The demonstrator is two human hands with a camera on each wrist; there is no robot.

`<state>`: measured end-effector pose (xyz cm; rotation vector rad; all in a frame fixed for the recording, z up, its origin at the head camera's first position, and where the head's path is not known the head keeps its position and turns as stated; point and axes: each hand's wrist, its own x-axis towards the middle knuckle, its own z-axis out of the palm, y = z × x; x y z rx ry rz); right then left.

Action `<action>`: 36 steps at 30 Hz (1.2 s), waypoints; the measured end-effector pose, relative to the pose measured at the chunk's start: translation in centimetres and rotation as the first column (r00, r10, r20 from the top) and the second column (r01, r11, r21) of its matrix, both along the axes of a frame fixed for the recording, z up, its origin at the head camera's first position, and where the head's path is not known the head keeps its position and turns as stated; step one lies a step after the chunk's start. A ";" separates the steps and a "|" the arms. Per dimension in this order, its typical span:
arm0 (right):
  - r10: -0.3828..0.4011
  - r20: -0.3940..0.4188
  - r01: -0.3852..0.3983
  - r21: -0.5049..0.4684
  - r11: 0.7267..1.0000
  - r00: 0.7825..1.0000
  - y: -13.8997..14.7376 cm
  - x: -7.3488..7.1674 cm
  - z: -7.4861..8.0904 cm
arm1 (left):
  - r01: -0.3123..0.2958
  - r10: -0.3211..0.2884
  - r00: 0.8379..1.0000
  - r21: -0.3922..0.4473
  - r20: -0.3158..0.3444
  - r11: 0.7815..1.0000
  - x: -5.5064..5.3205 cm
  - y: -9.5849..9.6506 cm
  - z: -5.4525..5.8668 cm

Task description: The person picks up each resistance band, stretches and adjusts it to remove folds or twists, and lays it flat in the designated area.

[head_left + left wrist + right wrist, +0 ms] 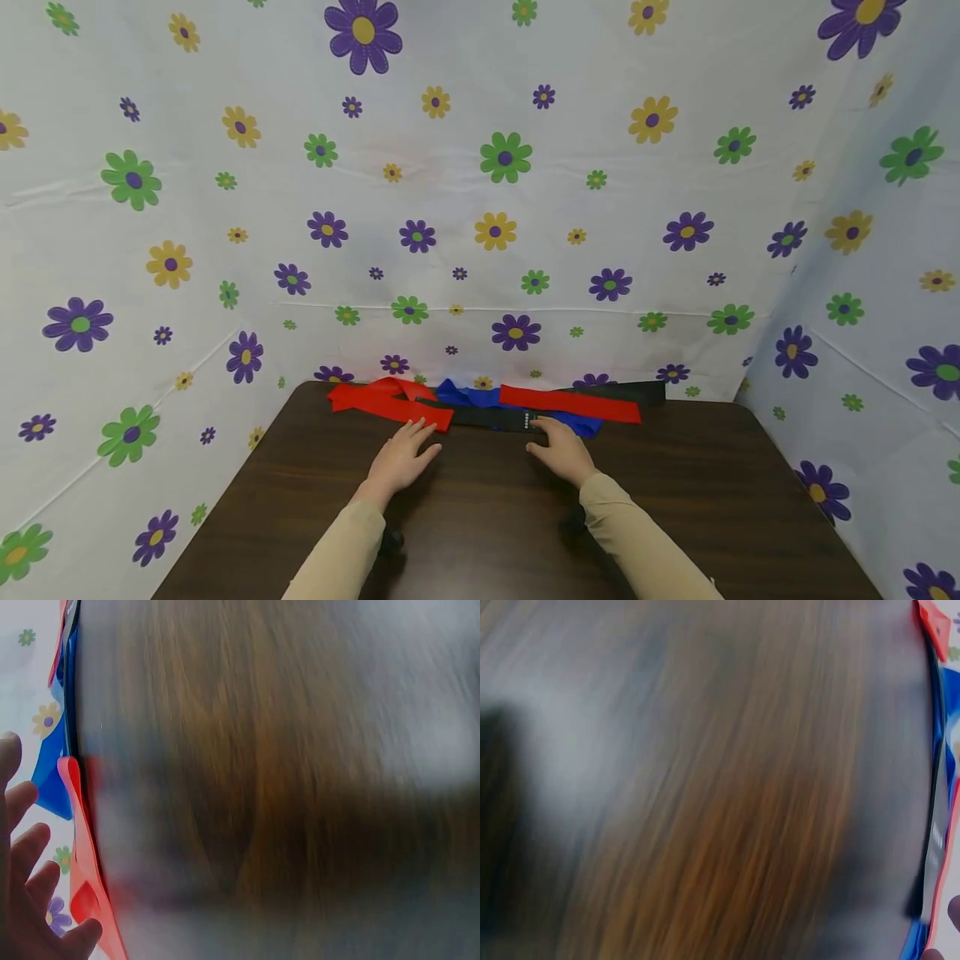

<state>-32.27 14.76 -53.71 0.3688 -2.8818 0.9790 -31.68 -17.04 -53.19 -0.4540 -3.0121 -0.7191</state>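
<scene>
Beige sleeves (337, 554) come up from the bottom edge of my head view, each with a dark, blurry object beneath the wrist. Beyond the left cuff I see the left hand (400, 460), palm down, fingers spread and relaxed, holding nothing. Its fingertips overlap the lower edge of the left red strip (390, 404); I can't tell whether they touch it. My right hand (566, 452) is likewise loosely open with nothing in its grip, its fingertips close by the black strip (487, 417), near a row of small white marks (527, 420); contact there is unclear too.

All the strips lie in a tangle along the far edge of the brown bench (480, 517). Blue fabric (472, 395) shows behind the black strip, and the right red strip (573, 404) crosses over the blue. Another black length (637, 392) pokes out at the right end, behind that red one. Behind everything hangs a white cloth (450, 200) printed with purple, green and yellow flowers.
</scene>
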 end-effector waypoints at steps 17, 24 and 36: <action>0.050 0.029 -0.042 -0.221 0.974 0.998 -6.4 -1.4 -0.9 | 0.016 -0.011 0.994 -0.049 0.105 0.999 -0.6 2.8 -1.9; 0.080 0.026 -0.071 -0.251 0.965 0.996 -7.7 -1.3 -1.0 | -0.035 0.049 0.991 -0.113 0.125 0.993 -1.0 3.2 -2.3; 0.110 0.281 0.053 -0.516 0.855 0.954 -8.2 -1.2 -1.8 | -0.037 0.042 0.999 0.286 -0.011 0.958 -0.8 2.9 -1.1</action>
